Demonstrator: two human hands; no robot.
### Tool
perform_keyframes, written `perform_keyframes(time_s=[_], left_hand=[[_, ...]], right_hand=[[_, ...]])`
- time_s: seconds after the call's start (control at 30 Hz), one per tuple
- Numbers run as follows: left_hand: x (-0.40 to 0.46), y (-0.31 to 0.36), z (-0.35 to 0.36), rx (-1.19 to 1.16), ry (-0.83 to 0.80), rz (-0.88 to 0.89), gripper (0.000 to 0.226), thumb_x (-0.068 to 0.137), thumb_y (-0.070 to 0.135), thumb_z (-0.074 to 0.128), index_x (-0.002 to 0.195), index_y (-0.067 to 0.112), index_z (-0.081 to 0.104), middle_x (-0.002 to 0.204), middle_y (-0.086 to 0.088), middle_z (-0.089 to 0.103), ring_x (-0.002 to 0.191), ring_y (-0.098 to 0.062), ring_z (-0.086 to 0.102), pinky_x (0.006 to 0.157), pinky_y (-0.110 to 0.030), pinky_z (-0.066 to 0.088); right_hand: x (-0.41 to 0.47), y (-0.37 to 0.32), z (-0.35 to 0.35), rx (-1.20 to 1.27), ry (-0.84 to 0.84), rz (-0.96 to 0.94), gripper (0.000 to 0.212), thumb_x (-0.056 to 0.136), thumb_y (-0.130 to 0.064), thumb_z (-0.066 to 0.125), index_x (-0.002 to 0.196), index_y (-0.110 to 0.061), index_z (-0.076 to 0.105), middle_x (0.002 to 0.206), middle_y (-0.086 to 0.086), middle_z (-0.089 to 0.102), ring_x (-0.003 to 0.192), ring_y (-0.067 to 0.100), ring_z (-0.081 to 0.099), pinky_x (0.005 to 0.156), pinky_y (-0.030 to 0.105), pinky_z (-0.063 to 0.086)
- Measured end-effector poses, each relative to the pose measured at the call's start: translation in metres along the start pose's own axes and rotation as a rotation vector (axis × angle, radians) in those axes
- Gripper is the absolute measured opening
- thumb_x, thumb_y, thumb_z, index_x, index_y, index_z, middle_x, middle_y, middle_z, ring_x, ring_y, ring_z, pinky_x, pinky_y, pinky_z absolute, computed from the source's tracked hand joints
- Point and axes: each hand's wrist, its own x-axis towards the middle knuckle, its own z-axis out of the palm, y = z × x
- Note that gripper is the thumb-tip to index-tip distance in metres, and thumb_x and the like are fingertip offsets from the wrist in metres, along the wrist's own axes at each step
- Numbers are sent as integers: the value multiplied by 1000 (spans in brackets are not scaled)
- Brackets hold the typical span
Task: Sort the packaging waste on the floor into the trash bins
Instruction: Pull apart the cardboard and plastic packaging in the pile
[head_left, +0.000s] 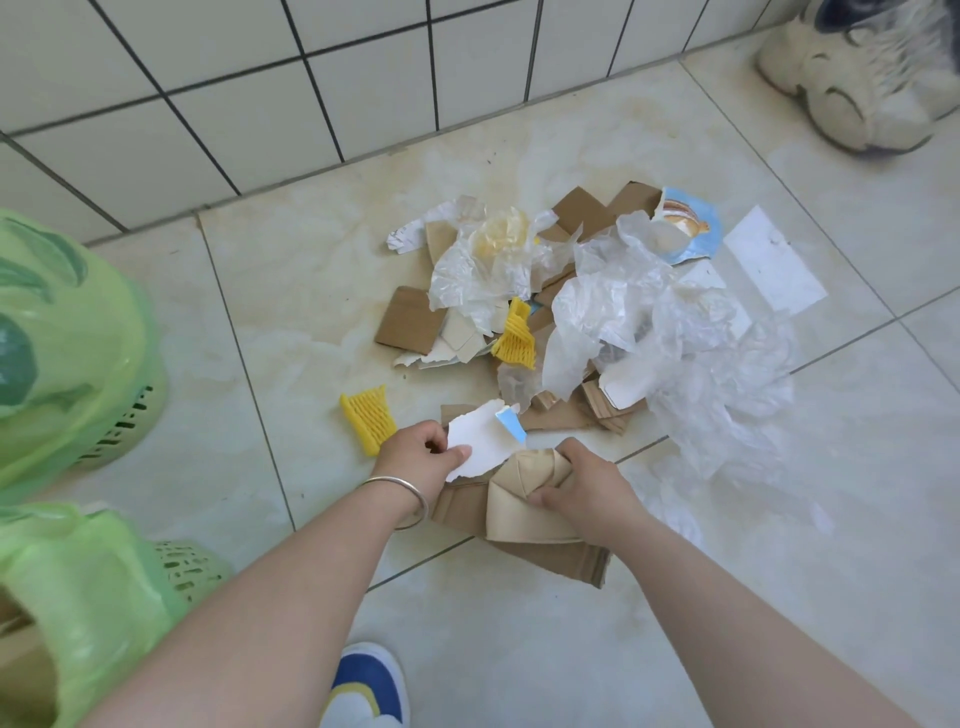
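Observation:
A heap of packaging waste (587, 312) lies on the tiled floor: brown cardboard pieces, clear plastic film, white paper and yellow foam netting. My left hand (415, 457) pinches a torn white paper scrap (480, 441) with a blue edge. My right hand (582, 483) grips a bundle of folded beige and brown cardboard (524, 509) at the near edge of the heap. One yellow foam net (366, 415) lies alone just left of my left hand. Two bins lined with green bags stand at the far left, one (62, 353) behind the other (78, 613).
A white tiled wall (260, 78) runs along the back. A person's beige shoe (862, 78) is at the top right. My own blue and white shoe (369, 686) is at the bottom. A white card (774, 260) lies right of the heap.

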Motion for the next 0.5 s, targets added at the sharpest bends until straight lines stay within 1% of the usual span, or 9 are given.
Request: perform_keyframes(time_s=[0.1, 0.13, 0.2, 0.27, 0.3, 0.37, 0.4, 0.43, 0.5], left_hand=[[-6, 1, 2, -34, 27, 9, 32, 77, 14, 73, 67, 20, 43, 65, 2, 49, 63, -18, 47, 55, -21, 36], [-9, 1, 3, -71, 20, 5, 30, 76, 12, 73, 77, 20, 44, 73, 0, 54, 70, -20, 51, 57, -22, 40], [-17, 4, 3, -117, -20, -9, 40, 76, 10, 74, 100, 21, 44, 87, -4, 59, 82, -21, 56, 64, -22, 43], [-24, 8, 1, -110, -53, 18, 43, 78, 11, 72, 112, 23, 49, 88, -2, 59, 85, -20, 56, 68, -22, 43], [-28, 12, -2, -109, -54, 47, 36, 79, 10, 70, 109, 21, 55, 82, 0, 58, 83, -21, 55, 66, -22, 44], [-38, 22, -12, -104, -24, 90, 15, 81, 9, 68, 89, 19, 59, 71, 4, 55, 76, -21, 52, 65, -24, 42], [-46, 29, -18, -97, 1, 111, 15, 82, 10, 67, 79, 20, 56, 68, 5, 52, 73, -21, 50, 63, -24, 40], [-54, 36, -25, -89, 27, 137, 23, 83, 11, 66, 70, 21, 50, 66, 6, 50, 70, -21, 47, 60, -23, 38], [-78, 51, -44, -88, 87, 198, 30, 85, 14, 64, 67, 23, 42, 66, 8, 48, 64, -17, 45, 54, -20, 34]], right_hand=[[-8, 4, 2, 3, 13, 12, 36, 82, -30, 68, 108, -18, 46, 82, -5, 48, 88, 21, 48, 69, 30, 39], [-10, 7, 2, 6, 14, 19, 36, 82, -30, 68, 109, -18, 47, 84, -4, 48, 89, 21, 49, 71, 31, 40], [-16, 10, -2, 14, 24, 29, 38, 82, -29, 68, 112, -17, 48, 85, -4, 49, 89, 21, 49, 70, 31, 40], [-22, 8, -8, 22, 43, 24, 40, 81, -28, 69, 114, -16, 49, 82, -6, 47, 89, 20, 48, 70, 30, 39], [-26, 5, -12, 25, 60, 14, 41, 81, -27, 70, 115, -16, 50, 84, -6, 48, 89, 20, 48, 71, 30, 40], [-39, -7, -21, 28, 102, -15, 43, 81, -27, 71, 117, -16, 51, 89, -4, 49, 91, 19, 47, 75, 31, 40], [-46, -14, -28, 30, 126, -36, 44, 81, -27, 71, 119, -16, 51, 93, -4, 49, 94, 19, 47, 76, 30, 40], [-55, -22, -34, 31, 149, -62, 45, 81, -27, 71, 121, -17, 51, 96, -3, 50, 97, 20, 49, 76, 29, 39], [-75, -40, -46, 24, 196, -117, 46, 81, -27, 70, 122, -19, 50, 100, -3, 52, 100, 21, 50, 75, 29, 37]])
